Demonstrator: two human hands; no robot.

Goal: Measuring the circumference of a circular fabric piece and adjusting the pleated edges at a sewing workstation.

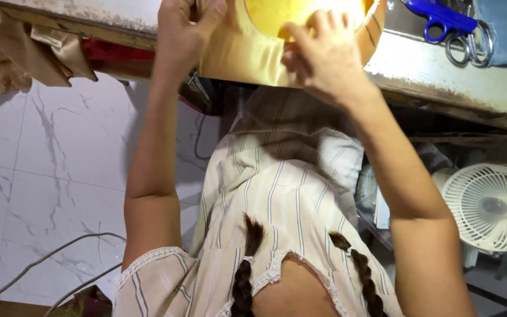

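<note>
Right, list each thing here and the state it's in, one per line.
Left hand: grip closed on the yellow cloth.
Right hand: fingers pressing the cloth flat.
Yellow cloth: draped over the table edge.
Blue scissors: lying on the table, untouched.
White fan: tilted; running or not, cannot tell.

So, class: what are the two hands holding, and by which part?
Both hold the yellow cloth at the table edge: left hand pinches its left side, right hand presses near the curved opening.

Cloth (pixel 242 56): lay on the bench (pixel 441 70), hanging over its near edge.
Scissors (pixel 441 20): lay right of the cloth.
Fan (pixel 491 208): stood on the floor (pixel 42 176), under the bench's right end.
</note>
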